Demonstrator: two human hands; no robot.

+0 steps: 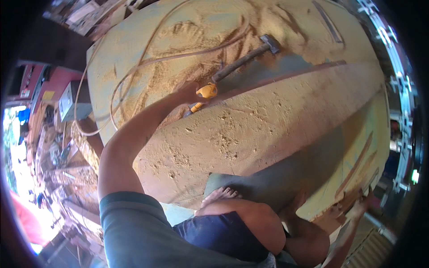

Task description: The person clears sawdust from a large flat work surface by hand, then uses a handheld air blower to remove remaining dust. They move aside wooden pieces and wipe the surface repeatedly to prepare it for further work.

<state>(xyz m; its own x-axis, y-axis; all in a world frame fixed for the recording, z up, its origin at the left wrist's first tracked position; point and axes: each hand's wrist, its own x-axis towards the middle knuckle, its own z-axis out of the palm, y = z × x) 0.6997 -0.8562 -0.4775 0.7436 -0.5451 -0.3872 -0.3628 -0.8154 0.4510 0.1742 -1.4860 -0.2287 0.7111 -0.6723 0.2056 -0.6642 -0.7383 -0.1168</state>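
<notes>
My left arm reaches forward across a large curved slab of wood (277,116) scattered with wood chips. At its far edge, my left hand (188,92) is closed on a rounded yellow thing, which looks like a tape measure (207,90). A tool with a yellow handle (196,107) and a dark end lies just below that hand. Beyond it, a hammer (246,59) with a long dark handle rests in the sawdust, its head pointing far right. Low on the right, my right hand (359,205) is in shadow near the board's edge, fingers apart, with nothing visible in it.
Sawdust covers much of the greenish work surface (103,89). A pale hose (147,62) loops across it and hangs off the left side. Thin wood strips (328,22) lie at the far right. My bare foot (220,195) presses by the slab's near edge. Timber offcuts (76,176) crowd the left.
</notes>
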